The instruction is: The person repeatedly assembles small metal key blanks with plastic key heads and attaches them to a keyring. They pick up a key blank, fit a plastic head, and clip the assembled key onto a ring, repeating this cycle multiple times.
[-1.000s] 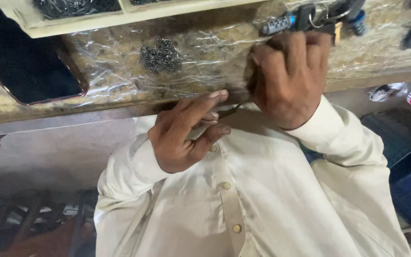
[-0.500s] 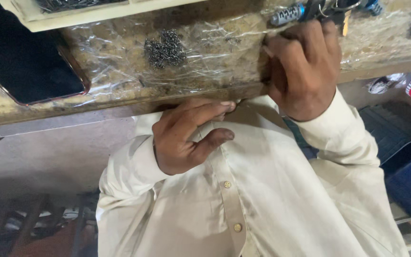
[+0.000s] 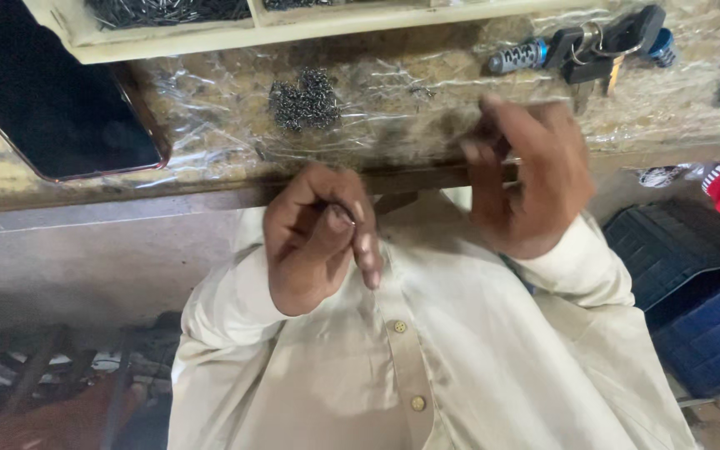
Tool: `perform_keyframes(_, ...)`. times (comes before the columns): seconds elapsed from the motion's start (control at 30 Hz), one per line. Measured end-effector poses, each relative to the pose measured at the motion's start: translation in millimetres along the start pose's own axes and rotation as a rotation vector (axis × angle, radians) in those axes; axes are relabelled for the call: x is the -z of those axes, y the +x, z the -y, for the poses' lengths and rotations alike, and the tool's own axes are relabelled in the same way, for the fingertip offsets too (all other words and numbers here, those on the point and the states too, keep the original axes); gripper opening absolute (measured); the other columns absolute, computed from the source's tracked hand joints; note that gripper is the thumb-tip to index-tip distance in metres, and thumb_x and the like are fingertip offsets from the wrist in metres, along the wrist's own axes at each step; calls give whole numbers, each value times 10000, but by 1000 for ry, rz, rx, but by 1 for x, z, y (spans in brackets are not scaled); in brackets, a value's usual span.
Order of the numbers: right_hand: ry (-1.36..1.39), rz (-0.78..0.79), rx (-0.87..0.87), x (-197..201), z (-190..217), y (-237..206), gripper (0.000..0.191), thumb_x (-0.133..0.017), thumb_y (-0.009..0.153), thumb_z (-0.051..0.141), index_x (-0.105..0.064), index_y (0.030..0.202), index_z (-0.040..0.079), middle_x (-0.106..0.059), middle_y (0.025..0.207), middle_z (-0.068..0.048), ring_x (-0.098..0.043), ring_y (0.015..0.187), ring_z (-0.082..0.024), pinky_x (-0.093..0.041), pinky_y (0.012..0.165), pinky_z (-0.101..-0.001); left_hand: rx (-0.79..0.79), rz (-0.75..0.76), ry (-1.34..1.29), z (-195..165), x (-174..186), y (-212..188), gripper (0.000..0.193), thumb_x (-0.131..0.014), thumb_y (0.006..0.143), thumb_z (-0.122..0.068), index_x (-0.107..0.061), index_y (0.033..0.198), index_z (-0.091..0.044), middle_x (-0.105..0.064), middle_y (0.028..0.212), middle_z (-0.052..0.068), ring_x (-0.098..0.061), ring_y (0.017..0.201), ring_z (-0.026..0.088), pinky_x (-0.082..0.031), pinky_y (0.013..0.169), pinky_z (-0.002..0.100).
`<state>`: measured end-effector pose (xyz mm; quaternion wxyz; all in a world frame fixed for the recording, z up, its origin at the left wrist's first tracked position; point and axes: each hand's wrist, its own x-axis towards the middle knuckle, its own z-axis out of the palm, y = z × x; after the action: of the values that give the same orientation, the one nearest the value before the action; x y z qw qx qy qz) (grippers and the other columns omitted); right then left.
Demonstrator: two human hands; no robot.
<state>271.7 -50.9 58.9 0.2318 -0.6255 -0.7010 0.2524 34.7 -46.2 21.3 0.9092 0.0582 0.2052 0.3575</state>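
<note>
I see my left hand (image 3: 320, 237) curled below the near edge of the surface (image 3: 210, 158), in front of my cream shirt (image 3: 460, 358). Its thumb presses against the bent forefinger, and the other fingers (image 3: 368, 250) fold down beside them. Something tiny may be pinched there, but it is too small for me to tell, so I cannot say whether that hand grips anything.

My right hand (image 3: 527, 179) is up at the same near edge, further toward the right end. Its fingers are loosely bent and spread, blurred, with the tips at the lip of the surface, and I see nothing held in them. It looks open.

The surface is mottled stone wrapped in crinkled clear plastic. A small heap of dark metal bits (image 3: 303, 100) lies on it, near the middle, well back from the near edge and above my left hand. They are too small for me to say what kind of parts they are. A bunch of keys with black heads and a ribbed metal fob (image 3: 581, 50) lies toward the far right, just beyond my right hand's fingertips but apart from them. A dark phone (image 3: 52, 104) lies flat at the left end. Along the far edge runs a pale tray (image 3: 293, 33) with compartments of more dark bits.

Below the surface on the right stand dark blue crates (image 3: 693, 292).
</note>
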Motion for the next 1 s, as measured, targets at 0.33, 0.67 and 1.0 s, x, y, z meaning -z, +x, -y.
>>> perform_keyframes(0.33, -263, 55, 109, -28, -6, -29, 512, -793, 970, 18, -626, 1454, 7, -560, 1190, -165, -507, 1017, -320, -433, 917, -434, 154, 41, 264, -19, 5, -17, 211, -673, 1095, -166, -564, 1053, 10, -650, 955, 143, -661, 744, 145, -615, 647, 303)
perform_keyframes(0.67, 78, -71, 62, -29, 5, -10, 358, -793, 884, -178, -605, 1142, -14, -640, 1004, -174, -635, 891, -315, -480, 771, -382, 187, 9, 152, -20, 11, -19, 195, -660, 1083, -140, -602, 1154, 33, -701, 1030, 172, -714, 806, 183, -645, 753, 349)
perform_keyframes(1.0, -176, 140, 443, -20, -1, 13, 543, -808, 659, -7, -715, 1193, -35, -619, 1000, -162, -570, 820, -309, -491, 724, -407, -83, 119, 718, -29, 7, -17, 68, -549, 1107, -13, -549, 1173, 7, -644, 1064, 126, -672, 882, 121, -597, 825, 265)
